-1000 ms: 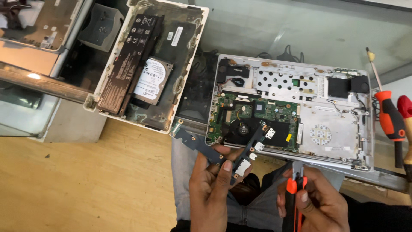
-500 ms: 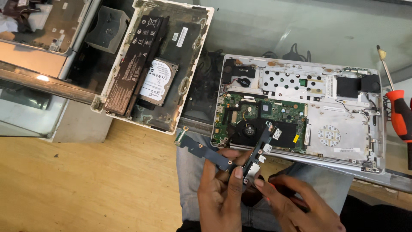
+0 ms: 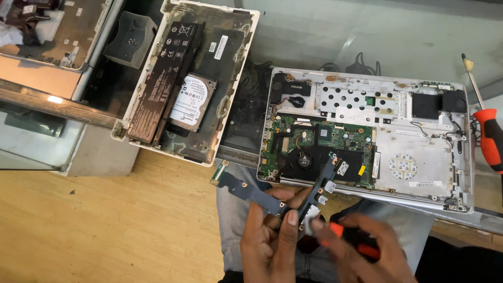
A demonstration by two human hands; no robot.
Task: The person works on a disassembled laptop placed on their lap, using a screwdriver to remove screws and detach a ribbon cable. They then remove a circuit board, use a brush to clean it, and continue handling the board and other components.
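The small board [image 3: 272, 196] is out of the laptop [image 3: 367, 139] — left hand [image 3: 270, 238] pinches it between thumb and fingers. Right hand [image 3: 361, 251], blurred, grips a screwdriver [image 3: 348, 238] just beside it; mainboard [image 3: 319, 152] and fan [image 3: 303, 161] remain in place beyond the fingertips.

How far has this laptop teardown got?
Done, by the look of it: the laptop chassis lies open with its mainboard bared, and the bottom cover sits apart holding a battery and drive. In hand: the left hand holds a small blue board; the right hand grips an orange-handled tool. Left: mainboard and fan are not yet out.
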